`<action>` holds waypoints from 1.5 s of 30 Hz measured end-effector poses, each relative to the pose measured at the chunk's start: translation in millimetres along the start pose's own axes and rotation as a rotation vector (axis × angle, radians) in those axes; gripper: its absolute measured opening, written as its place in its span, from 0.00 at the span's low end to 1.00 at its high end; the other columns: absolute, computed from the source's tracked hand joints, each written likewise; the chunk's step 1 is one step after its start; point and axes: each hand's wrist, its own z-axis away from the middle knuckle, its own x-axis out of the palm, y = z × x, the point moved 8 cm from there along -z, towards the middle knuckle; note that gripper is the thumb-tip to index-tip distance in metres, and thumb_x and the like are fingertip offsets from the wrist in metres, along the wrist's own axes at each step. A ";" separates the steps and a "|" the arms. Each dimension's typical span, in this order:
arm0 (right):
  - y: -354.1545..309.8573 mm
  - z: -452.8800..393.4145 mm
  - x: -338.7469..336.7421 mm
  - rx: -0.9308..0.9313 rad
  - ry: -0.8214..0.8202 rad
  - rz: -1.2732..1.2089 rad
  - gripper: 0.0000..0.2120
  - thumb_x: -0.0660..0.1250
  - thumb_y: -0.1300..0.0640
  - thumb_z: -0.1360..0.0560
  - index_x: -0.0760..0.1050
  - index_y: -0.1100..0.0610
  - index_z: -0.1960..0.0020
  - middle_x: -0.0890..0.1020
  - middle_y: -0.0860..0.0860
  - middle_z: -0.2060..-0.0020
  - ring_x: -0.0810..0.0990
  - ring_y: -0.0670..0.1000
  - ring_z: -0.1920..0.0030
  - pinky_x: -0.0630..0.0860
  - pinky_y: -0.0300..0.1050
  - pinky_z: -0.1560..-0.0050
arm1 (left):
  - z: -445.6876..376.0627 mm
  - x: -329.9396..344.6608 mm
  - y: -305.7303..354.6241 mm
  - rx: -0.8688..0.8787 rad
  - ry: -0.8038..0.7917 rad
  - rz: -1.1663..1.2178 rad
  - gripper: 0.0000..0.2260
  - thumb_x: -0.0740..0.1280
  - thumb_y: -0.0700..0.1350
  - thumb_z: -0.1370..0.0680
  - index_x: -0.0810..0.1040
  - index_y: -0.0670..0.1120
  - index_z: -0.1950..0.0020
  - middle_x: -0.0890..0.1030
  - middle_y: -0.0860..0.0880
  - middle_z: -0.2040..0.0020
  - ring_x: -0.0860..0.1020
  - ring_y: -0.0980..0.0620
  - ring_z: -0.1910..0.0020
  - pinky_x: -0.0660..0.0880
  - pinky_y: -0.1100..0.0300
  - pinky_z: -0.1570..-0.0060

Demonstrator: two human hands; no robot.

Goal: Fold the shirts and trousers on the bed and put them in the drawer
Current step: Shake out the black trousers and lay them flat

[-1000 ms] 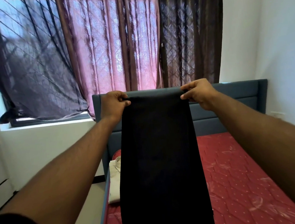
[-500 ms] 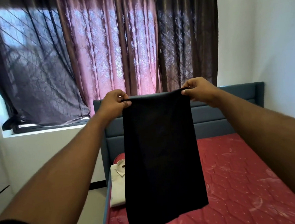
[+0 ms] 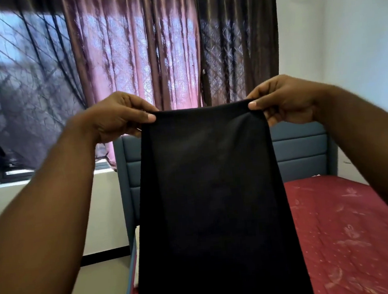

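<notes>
Above the bed (image 3: 349, 222), both hands pinch the soft, light trousers (image 3: 214, 203) at the top corners: left hand (image 3: 115, 119), right hand (image 3: 285, 101).

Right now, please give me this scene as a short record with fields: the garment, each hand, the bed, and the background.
garment: black trousers, held up by the top edge, hanging straight down; lower end out of frame
left hand: left hand pinches the top left corner
right hand: right hand pinches the top right corner
bed: red mattress with blue headboard, behind the trousers
background: purple curtains over a window
drawer: not in view
</notes>
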 end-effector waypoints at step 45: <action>462.1 227.8 249.3 0.107 -0.087 0.606 0.09 0.67 0.64 0.35 0.78 0.54 0.57 0.79 0.48 0.55 0.78 0.50 0.56 0.71 0.40 0.53 | 308.2 217.1 -442.1 -0.310 0.071 -0.545 0.09 0.65 0.45 0.28 0.83 0.46 0.52 0.84 0.55 0.53 0.80 0.57 0.53 0.72 0.72 0.49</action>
